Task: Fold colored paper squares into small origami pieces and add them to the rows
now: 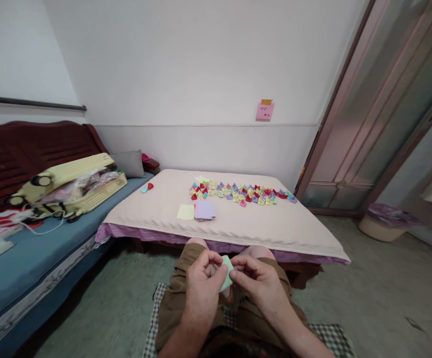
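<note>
My left hand [202, 284] and my right hand [258, 281] meet over my lap, both pinching a small light green paper [226, 273] between their fingertips. The paper is partly folded and mostly hidden by my fingers. Ahead, on the low table with a cream cloth [163, 211], lie a stack of coloured paper squares [204, 210], a yellow square [185, 212] and a row of several small folded paper pieces [243, 192] in red, purple, yellow and green. Two loose folded pieces [147, 187] lie at the table's left edge.
A blue-cushioned sofa [33, 258] on the left carries a pale yellow case [70, 184], cables and a grey pillow [129, 164]. A pink note [265, 110] is stuck to the wall. A glass door [380, 109] and a lined basket [383, 222] stand at the right.
</note>
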Demonstrator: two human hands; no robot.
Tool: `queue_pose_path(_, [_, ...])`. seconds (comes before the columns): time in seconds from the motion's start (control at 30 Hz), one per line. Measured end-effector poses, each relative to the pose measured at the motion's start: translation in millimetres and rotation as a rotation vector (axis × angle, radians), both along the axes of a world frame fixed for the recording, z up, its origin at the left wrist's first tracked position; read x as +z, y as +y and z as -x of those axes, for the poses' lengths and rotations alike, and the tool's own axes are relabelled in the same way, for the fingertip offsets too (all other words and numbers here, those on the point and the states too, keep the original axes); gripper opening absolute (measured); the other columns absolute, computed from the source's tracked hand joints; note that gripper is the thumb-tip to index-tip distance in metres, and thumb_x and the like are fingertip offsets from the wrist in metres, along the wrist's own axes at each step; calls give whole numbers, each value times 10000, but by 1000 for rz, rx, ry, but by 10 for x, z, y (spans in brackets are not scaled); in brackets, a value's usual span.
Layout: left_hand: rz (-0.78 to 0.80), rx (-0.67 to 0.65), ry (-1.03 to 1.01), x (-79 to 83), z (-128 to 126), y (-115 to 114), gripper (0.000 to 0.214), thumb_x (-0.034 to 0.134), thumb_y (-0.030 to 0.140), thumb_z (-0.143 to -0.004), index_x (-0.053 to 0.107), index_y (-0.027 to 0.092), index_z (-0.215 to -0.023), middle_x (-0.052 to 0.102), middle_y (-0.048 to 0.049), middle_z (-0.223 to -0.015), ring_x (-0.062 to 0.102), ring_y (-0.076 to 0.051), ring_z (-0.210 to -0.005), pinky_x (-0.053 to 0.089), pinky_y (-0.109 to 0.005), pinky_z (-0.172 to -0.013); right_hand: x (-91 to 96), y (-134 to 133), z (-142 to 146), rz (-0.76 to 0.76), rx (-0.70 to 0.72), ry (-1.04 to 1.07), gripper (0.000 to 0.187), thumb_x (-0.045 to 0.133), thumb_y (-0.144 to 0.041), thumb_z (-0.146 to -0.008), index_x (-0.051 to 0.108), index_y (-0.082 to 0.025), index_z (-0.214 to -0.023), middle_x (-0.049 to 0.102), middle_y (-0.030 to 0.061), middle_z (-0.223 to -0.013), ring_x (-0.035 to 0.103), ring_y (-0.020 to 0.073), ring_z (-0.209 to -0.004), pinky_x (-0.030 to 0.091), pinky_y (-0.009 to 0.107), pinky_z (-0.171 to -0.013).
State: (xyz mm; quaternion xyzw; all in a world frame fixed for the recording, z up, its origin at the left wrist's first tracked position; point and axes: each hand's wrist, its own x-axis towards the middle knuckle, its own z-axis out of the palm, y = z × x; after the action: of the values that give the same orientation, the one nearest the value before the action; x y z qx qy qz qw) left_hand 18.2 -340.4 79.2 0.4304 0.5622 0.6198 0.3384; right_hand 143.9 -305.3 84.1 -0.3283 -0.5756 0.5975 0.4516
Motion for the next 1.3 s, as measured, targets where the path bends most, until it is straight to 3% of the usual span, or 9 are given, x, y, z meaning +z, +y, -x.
queue_pose_path(0.1, [-52, -28, -151, -18, 34, 16, 170, 641, 212, -704, 548, 168, -840, 521, 41, -666, 407, -60, -484, 327, -168, -450, -29, 34, -20, 144, 58, 85, 179, 780, -279, -628, 705, -163, -742, 669, 1, -611, 553, 111, -524, 429, 218, -512])
queue_pose_path(0.2, [-53, -94, -199, -16, 74, 7, 168, 593, 295, -782, 553, 164, -879, 505, 48, -643, 355, -45, -436, 284, -163, -406, -82, 67, -49, 220, 101, 146, 213, 804, -270, -616, 698, -146, -753, 662, 1, -600, 539, 91, -502, 416, 196, -494])
queue_pose_path(0.43, [-41, -50, 1, 47, 10, -74, 92, 636, 242, -728, 603, 157, -743, 431, 58, -525, 372, -76, -468, 309, -181, -441, -108, 70, -57, 274, 165, 233, 224, 812, -244, -621, 675, -133, -760, 634, -7, -581, 529, 77, -479, 403, 175, -462])
queue_pose_path(0.63, [-146, 13, 198, 69, -8, -133, 56, 619, 218, -744, 647, 170, -742, 562, 6, -642, 466, -104, -536, 382, -202, -516, -122, 58, -62, 291, 194, 235, 240, 804, -268, -636, 667, -136, -782, 629, -10, -585, 529, 80, -476, 389, 178, -451])
queue_pose_path(0.87, [-149, -13, 206, 57, -3, -151, 76, 588, 204, -776, 653, 176, -748, 612, -9, -655, 514, -123, -552, 404, -212, -527, -113, 44, -47, 316, 234, 307, 257, 823, -273, -617, 676, -131, -774, 621, -5, -593, 530, 78, -498, 430, 175, -473])
queue_pose_path(1.07, [-260, -9, 291, 71, -15, -149, 88, 606, 135, -746, 673, 189, -766, 657, -29, -752, 579, -144, -647, 433, -221, -589, -114, 32, -25, 338, 238, 350, 237, 823, -262, -618, 679, -146, -767, 618, -13, -600, 522, 70, -489, 427, 165, -467])
queue_pose_path(1.3, [-284, 23, 389, 61, -37, -160, 123, 585, 104, -747, 676, 182, -717, 591, -4, -623, 497, -112, -526, 374, -207, -508, -106, 37, -11, 343, 210, 342, 224, 821, -268, -616, 692, -151, -756, 612, -19, -610, 531, 69, -499, 437, 166, -477])
